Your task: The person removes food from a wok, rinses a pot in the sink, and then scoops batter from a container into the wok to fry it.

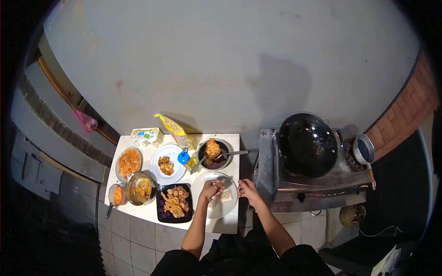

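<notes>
My left hand is over the left side of a white plate, its fingers curled together; what they hold, if anything, is hidden. Just past the plate's right rim is my right hand, with fingertips pinched; anything in them is too small to name. Pale, flat pieces of food lie on the plate between the hands. Behind it stands a metal pot of dark liquid, with a browned fried lump and metal utensils at its top.
Left on the white table are a black tray of fried food, a steel bowl, a plate with fried pieces and a yellow packet. Right, a black wok and a small saucepan sit on the stove.
</notes>
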The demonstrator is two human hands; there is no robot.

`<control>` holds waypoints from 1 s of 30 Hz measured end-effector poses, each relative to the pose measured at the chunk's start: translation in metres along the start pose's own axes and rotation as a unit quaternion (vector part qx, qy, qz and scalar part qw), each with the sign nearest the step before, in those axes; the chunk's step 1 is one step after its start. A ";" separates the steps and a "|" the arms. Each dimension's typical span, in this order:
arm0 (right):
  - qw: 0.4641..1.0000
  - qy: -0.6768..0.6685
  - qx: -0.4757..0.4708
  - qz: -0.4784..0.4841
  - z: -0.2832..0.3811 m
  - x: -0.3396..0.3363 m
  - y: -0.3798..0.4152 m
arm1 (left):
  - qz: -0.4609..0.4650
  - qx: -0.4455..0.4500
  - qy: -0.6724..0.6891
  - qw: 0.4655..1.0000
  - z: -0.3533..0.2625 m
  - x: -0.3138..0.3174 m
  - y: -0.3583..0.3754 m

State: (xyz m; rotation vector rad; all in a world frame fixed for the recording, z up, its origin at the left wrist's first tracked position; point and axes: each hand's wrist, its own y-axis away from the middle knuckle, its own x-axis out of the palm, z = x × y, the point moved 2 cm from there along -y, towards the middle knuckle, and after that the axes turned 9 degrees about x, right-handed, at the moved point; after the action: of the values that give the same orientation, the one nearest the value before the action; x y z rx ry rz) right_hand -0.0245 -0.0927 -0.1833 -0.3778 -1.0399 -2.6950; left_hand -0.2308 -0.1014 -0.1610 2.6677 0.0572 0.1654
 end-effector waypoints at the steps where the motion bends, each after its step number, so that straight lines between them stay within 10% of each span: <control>1: 1.000 0.021 0.013 0.003 0.005 -0.001 0.018 | 0.019 0.002 -0.020 1.000 -0.007 0.012 0.004; 12: 0.973 0.153 -0.173 0.012 0.020 -0.097 0.185 | 0.406 0.155 -0.112 0.894 -0.024 0.164 0.062; 19: 0.937 0.230 -0.224 -0.140 0.029 -0.237 0.289 | 0.413 0.057 -0.210 0.885 -0.010 0.302 0.103; 30: 0.646 0.367 -0.337 -0.577 0.138 -0.531 0.390 | 0.519 0.044 -0.163 0.838 0.055 0.548 0.156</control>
State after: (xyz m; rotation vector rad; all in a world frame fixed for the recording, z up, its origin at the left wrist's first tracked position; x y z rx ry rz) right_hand 0.6140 -0.2174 -0.0107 1.7665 0.2026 -3.4710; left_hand 0.3219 -0.2275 -0.0798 2.4602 -1.5207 0.0340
